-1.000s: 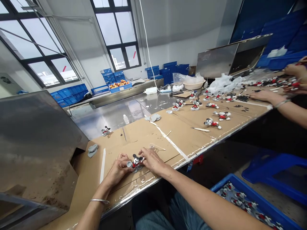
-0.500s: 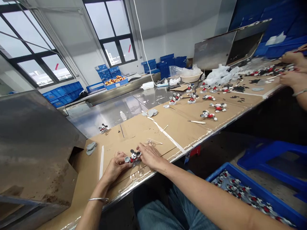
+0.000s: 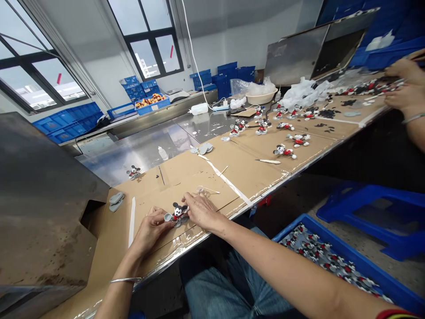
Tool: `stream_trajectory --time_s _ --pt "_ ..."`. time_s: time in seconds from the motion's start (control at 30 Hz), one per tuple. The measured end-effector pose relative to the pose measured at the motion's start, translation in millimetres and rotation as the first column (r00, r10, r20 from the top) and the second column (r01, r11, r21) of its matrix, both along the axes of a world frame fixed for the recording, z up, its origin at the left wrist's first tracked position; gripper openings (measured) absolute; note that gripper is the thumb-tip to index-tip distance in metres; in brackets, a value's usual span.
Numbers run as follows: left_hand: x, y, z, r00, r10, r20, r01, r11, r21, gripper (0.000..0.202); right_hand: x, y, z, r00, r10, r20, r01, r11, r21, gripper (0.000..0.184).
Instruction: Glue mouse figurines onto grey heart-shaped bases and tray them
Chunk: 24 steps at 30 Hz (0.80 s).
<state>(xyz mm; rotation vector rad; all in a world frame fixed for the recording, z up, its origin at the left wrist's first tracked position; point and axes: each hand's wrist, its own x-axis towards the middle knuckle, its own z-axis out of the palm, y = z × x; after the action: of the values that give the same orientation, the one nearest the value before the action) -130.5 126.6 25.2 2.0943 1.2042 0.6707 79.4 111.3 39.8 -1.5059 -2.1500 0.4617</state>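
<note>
One long cardboard-topped bench (image 3: pixel 239 166), one blue bin (image 3: pixel 365 262) below, and look: two hands, left hand (image 3: pixel 151 226) and right hand (image 3: pixel 201 210), fingers nearly closed, pinching one mouse figurine (image 3: pixel 178 213) just above the cardboard; one swab (image 3: pixel 210 190) just beyond!

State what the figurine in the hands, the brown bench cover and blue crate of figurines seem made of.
Figurine: perhaps plastic, from its smooth, bright parts; finish unclear.
Brown bench cover: likely matt cardboard, in flat, seamed sheets.
Blue crate: probably moulded plastic, smooth, evenly coloured.
</note>
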Motion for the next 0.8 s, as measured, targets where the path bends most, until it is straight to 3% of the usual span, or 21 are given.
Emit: stream_trajectory --time_s 0.27,0.6,0.8 --pt "0 3 0.8 1.000 -0.026 0.012 0.026 1.000 -0.014 0.016 3 0 1.2 0.999 0.014 -0.034 -0.016 0.999 -0.048 0.038" --pt "-2 9 -3.7 0.996 -0.067 0.066 0.067 0.998 0.001 0.015 4 17 -17.0 0.987 0.138 -0.084 -0.137 0.990 0.015 0.034" --pt "-3 10 -5.7 0.996 -0.049 0.068 0.050 0.999 -0.010 0.017 4 17 -11.6 0.990 0.137 -0.042 -0.137 0.991 -0.006 0.033"
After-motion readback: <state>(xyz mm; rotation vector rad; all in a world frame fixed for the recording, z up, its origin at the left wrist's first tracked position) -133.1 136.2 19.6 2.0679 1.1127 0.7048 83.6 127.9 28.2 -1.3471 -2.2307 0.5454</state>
